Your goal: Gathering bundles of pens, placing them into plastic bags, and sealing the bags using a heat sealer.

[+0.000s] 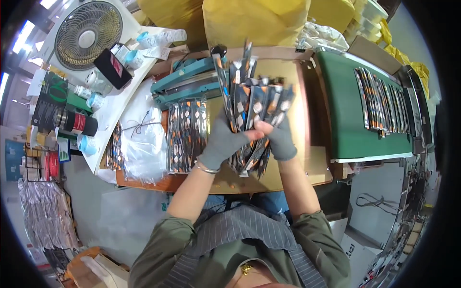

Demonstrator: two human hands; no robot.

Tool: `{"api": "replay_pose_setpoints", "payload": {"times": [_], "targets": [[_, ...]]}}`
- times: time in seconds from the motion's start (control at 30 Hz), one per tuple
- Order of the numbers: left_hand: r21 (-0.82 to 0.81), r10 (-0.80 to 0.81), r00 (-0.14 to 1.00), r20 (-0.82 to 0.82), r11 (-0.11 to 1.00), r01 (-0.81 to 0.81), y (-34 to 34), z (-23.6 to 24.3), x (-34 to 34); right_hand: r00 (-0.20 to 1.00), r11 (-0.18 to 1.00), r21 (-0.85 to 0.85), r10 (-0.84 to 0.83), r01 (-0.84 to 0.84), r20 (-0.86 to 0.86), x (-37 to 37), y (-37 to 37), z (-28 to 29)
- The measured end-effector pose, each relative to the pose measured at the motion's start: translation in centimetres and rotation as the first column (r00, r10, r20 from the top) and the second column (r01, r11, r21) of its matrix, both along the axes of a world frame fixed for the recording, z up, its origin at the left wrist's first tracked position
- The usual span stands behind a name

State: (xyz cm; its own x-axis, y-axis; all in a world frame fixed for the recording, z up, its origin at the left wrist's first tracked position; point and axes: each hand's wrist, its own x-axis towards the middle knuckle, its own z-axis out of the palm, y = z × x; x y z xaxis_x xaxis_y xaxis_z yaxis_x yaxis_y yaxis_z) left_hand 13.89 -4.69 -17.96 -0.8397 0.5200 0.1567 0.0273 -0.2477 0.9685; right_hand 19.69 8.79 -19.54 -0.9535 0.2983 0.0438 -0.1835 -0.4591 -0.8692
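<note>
My left hand (225,144) and my right hand (281,139), both in grey fingerless gloves, are closed round an uneven bundle of long, narrow packets (242,101) patterned in black, orange, white and blue, held upright and fanned over the middle of the work table (307,173). My thumbs meet at the front of the bundle. Just left of my left hand, a flat row of similar packets (187,134) lies beside a clear plastic bag (141,149). A teal machine (168,89), probably a sealer, stands behind that row, partly hidden by the bundle.
At right, more packets (382,101) lie on a green conveyor belt (341,125). A white side table (103,125) at left holds a fan (86,33), phone (113,68), thermos (77,122) and several small containers. Yellow sacks (254,24) stand behind the table.
</note>
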Motion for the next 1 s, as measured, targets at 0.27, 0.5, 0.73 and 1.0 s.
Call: {"api": "replay_pose_setpoints", "payload": {"times": [0.27, 0.5, 0.73, 1.0], "targets": [[-0.1, -0.362, 0.931, -0.036, 0.929, 0.357, -5.6, -0.3, 0.3, 0.92, 0.923, 0.259, 0.34, -0.286, -0.196, 2.4, -0.4, 2.5], [-0.373, -0.502, 0.86, -0.086, 0.817, 0.44, -9.1, 1.2, 2.7, 0.985, 0.971, 0.182, 0.141, -0.158, 0.103, 4.5, -8.4, 7.3], [-0.148, -0.267, 0.909, 0.32, 0.934, 0.326, -13.0, -3.7, 9.9, 0.764, 0.782, -0.055, 0.619, -0.621, 0.182, 3.4, -7.5, -0.1], [-0.363, 0.073, 0.387, -0.919, 0.228, -0.904, -29.8, -9.2, -4.7, 0.831, 0.858, -0.126, 0.514, -0.499, 0.211, 3.1, -12.3, 0.9]]}}
